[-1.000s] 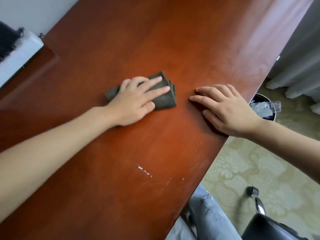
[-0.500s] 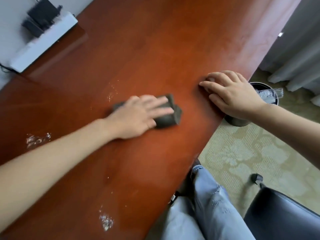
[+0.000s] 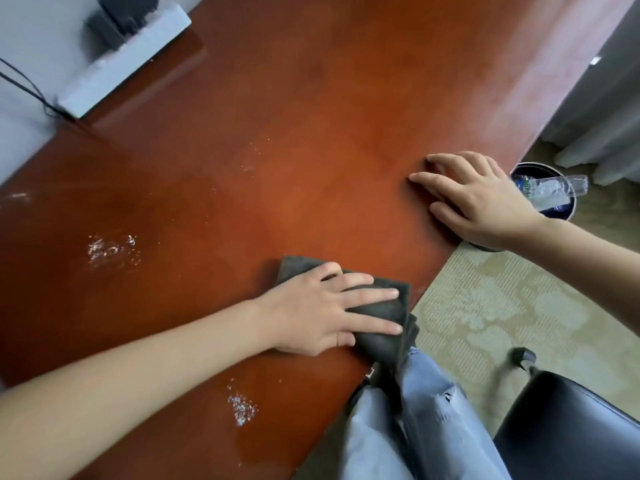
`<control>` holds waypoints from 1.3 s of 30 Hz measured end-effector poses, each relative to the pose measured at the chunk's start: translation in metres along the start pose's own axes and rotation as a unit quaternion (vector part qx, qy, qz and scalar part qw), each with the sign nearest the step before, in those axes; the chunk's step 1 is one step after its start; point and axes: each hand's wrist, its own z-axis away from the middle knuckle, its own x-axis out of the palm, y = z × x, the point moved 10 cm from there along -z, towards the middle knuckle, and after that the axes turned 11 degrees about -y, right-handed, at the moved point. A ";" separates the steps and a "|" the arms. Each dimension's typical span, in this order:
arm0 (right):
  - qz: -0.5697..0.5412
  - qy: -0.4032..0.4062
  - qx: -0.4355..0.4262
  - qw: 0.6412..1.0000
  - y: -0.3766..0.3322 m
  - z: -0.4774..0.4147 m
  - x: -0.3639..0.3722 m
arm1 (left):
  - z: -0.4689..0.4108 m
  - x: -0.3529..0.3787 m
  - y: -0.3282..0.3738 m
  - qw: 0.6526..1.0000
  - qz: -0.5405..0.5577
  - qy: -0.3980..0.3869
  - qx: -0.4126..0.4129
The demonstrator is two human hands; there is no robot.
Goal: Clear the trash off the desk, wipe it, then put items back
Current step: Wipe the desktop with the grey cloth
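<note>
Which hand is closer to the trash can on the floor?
Right. The right hand rests on the desk edge, right by the trash can. The left hand presses the cloth farther along the desk, away from it.

The bench point(image 3: 311, 98) is a glossy reddish brown, flecked with whitish specks point(image 3: 110, 249). On it lies a dark grey cloth point(image 3: 381, 308). At the bench's far edge sits a white power strip point(image 3: 128, 60) carrying a blurred plug block point(image 3: 121, 12), probably black. Beside the bench, the carpet point(image 3: 502, 306) is pale olive-beige with a lighter leafy pattern. Also beside the bench, the bin point(image 3: 562, 213) is black, the jeans point(image 3: 433, 410) are light blue and the chair point(image 3: 571, 431) is black.
</note>
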 end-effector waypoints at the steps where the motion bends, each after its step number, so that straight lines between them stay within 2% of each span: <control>1: 0.002 -0.001 -0.005 1.000 -0.001 -0.002 -0.002 | 0.001 -0.002 -0.022 1.000 -0.003 0.006 -0.023; 4: 0.010 -0.006 -0.034 0.999 -0.007 -0.014 -0.006 | 0.026 -0.006 -0.118 0.986 -0.009 0.016 -0.168; 8: 0.010 -0.008 -0.066 0.998 -0.018 -0.042 -0.008 | 0.090 0.002 -0.215 0.942 0.021 0.013 -0.336; 12: 0.015 -0.012 -0.091 0.996 -0.024 -0.065 -0.008 | 0.125 0.002 -0.276 0.874 0.079 0.037 -0.477; 14: 0.012 -0.012 -0.097 0.995 -0.024 -0.069 -0.008 | 0.118 -0.002 -0.299 0.844 0.140 0.058 -0.514; 16: 0.000 -0.013 -0.098 0.995 -0.023 -0.070 -0.008 | 0.091 -0.011 -0.300 0.842 0.171 0.073 -0.506; 18: -0.015 -0.010 -0.092 0.996 -0.022 -0.072 -0.010 | 0.052 -0.021 -0.272 0.880 0.160 0.075 -0.440; 20: -0.026 -0.002 -0.082 0.996 -0.020 -0.074 -0.012 | 0.015 -0.030 -0.206 0.938 0.127 0.079 -0.312; 22: -0.030 0.001 -0.064 0.998 -0.017 -0.077 -0.012 | -0.001 -0.025 -0.124 0.977 0.092 0.059 -0.183; 24: -0.025 -0.006 -0.054 0.998 -0.019 -0.081 -0.011 | 0.004 -0.012 -0.079 0.991 0.068 0.018 -0.117; 26: -0.010 -0.016 -0.063 0.998 -0.030 -0.087 -0.008 | 0.017 -0.003 -0.089 0.994 0.055 0.006 -0.095; 28: -0.003 -0.022 -0.064 0.998 -0.042 -0.093 -0.007 | 0.034 -0.003 -0.136 0.991 0.038 0.009 -0.127; 33: -0.006 -0.014 -0.022 1.000 -0.062 -0.101 -0.004 | 0.086 -0.014 -0.305 0.941 0.032 0.000 -0.337; 36: 0.010 -0.012 -0.050 0.999 -0.089 -0.107 -0.002 | 0.103 -0.015 -0.364 0.922 0.070 0.002 -0.381; 39: 0.015 -0.016 -0.080 0.997 -0.115 -0.112 0.000 | 0.113 -0.012 -0.383 0.909 0.102 0.022 -0.403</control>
